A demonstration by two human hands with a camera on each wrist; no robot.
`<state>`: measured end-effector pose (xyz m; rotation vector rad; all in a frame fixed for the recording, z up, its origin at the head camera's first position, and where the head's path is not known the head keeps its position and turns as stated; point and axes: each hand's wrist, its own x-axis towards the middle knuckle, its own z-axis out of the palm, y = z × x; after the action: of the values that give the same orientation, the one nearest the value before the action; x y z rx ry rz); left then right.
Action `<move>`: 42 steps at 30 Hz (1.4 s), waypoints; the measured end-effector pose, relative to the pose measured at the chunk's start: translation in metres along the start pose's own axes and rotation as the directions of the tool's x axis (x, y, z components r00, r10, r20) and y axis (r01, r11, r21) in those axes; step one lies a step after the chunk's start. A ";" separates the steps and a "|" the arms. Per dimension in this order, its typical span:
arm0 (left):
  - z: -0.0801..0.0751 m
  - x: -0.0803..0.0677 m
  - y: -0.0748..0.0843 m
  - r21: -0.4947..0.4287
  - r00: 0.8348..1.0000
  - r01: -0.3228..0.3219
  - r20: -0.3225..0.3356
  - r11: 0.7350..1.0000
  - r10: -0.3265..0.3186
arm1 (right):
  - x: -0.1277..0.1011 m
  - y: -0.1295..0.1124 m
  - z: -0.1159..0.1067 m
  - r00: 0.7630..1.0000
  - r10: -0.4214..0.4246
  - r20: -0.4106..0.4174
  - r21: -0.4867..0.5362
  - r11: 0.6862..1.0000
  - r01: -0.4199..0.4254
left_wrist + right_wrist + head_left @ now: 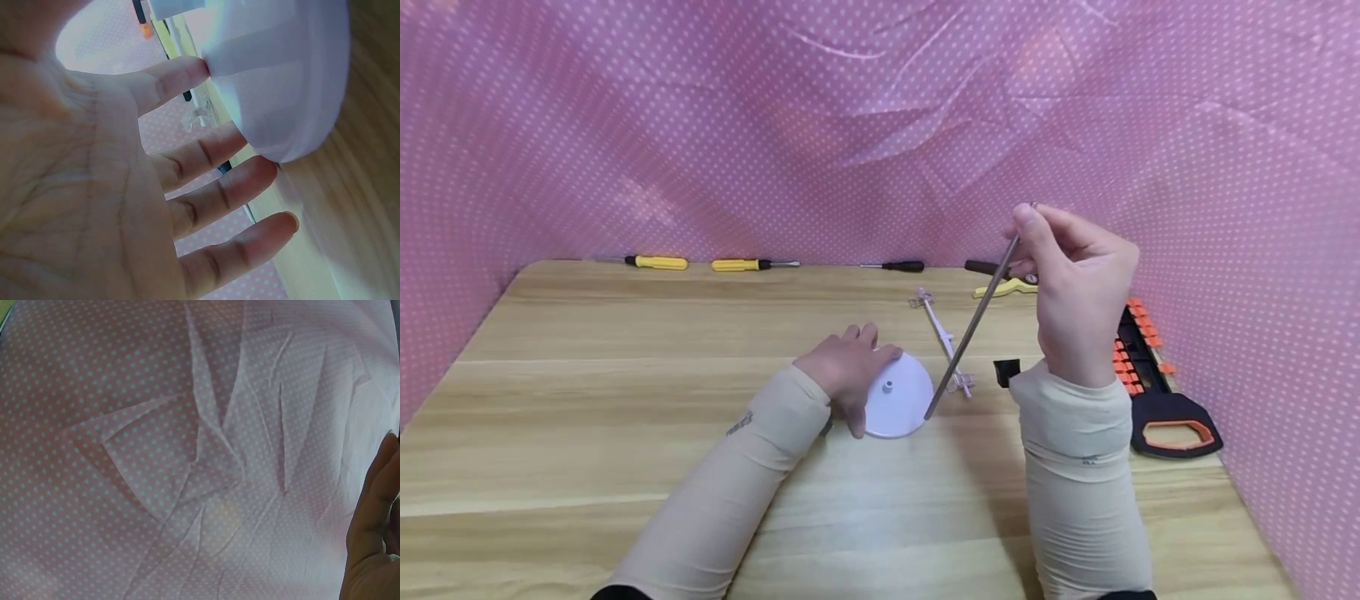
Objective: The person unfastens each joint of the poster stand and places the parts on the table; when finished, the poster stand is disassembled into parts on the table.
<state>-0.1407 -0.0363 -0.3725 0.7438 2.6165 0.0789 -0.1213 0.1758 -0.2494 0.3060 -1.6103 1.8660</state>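
Left hand (848, 367) rests spread on white round base (898, 398), fingers straight, on table (625, 433). Right hand (1078, 287) pinches thin metal rod (973, 325), tilted, lower tip at base's right edge. Clear plastic part (942, 337) just behind base; screwdrivers (658, 262) far behind.

left sleeve (730, 492): snug beige arm cover, small dark print near the wrist
right sleeve (1078, 467): same beige fabric, creased at the cuff
upper arms: dark cloth edge showing under both sleeves
hands: bare, no gloves
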 end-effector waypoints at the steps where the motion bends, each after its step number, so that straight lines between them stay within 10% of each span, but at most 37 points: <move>1: 0.000 0.000 0.000 0.000 1.000 -0.002 0.000 1.000 0.002 | 0.000 0.001 -0.001 1.000 0.003 -0.001 -0.012 1.000 -0.003; 42: -0.001 -0.001 0.001 -0.006 1.000 -0.011 -0.014 1.000 0.011 | 0.022 0.035 -0.023 0.960 0.274 0.052 -0.199 0.945 -0.259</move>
<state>-0.1401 -0.0361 -0.3712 0.7584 2.6240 0.0958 -0.1541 0.2034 -0.2697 0.0813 -1.9510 1.8943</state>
